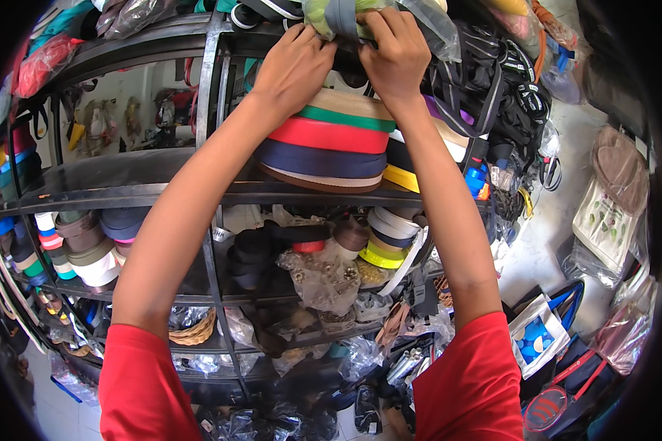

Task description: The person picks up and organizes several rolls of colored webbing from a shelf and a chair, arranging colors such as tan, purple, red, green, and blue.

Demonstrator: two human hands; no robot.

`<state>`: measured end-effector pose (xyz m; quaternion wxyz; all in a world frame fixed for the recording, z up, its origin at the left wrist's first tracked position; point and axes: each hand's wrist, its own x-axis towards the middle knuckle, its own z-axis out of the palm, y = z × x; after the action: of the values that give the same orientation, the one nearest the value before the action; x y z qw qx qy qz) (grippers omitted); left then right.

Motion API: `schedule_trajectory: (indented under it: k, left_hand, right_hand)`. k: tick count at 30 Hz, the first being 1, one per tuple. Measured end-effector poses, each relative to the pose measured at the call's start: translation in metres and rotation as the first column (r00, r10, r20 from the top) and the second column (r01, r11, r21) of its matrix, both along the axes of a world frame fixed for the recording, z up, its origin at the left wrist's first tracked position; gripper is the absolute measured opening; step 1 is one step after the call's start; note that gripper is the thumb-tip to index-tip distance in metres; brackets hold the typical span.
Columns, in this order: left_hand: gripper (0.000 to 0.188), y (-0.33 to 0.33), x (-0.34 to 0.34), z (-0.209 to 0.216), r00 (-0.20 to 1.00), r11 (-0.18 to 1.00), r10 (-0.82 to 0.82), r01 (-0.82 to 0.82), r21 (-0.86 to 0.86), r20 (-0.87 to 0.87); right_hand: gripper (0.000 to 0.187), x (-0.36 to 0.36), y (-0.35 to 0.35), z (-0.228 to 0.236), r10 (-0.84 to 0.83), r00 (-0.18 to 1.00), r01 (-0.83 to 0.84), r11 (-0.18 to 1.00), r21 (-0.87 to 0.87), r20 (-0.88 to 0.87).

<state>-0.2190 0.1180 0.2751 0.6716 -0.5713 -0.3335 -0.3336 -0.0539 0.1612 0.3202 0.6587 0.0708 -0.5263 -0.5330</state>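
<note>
Both my arms reach up to the top of the rack. My left hand (293,70) has its fingers curled on the lower left edge of a yellow-green bundle (319,16) with a grey band (340,18) around its middle. On the right edge of the same bundle, my right hand (396,55) is closed, fingertips bent inward. Clear plastic (434,29) hangs beside it; the bundle's top is cut off by the frame. Just below my hands, a stack of large webbing rolls (327,136) in beige, green, red and navy sits on a shelf.
The black metal rack (95,192) holds more tape rolls (88,246) at left and a plastic bag of small metal parts (324,275) lower down. Black straps (485,81) hang at right. Bags (541,334) lie at the lower right, and a wicker basket (193,328) sits low.
</note>
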Motion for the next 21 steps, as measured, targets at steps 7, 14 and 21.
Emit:
schedule_trajectory:
  k: [7, 14, 21]
  left_hand:
    - [0.013, 0.004, -0.004, -0.001, 0.992, 0.990, 0.130, -0.129, 0.055, -0.005]
    - [0.029, -0.011, 0.000, -0.014, 0.994, 0.990, 0.110, -0.107, 0.096, -0.028]
    - [0.028, -0.021, -0.015, -0.069, 0.932, 0.940, -0.341, 0.338, 0.043, 0.119]
  right_hand:
    - [0.037, -0.013, 0.021, 0.000, -0.168, 0.985, 0.163, 0.981, -0.100, -0.043]
    - [0.052, 0.011, -0.023, -0.036, -0.110, 0.994, 0.105, 0.982, -0.160, -0.027]
    - [0.054, 0.029, -0.011, -0.077, 0.088, 0.993, -0.103, 0.974, -0.203, -0.081]
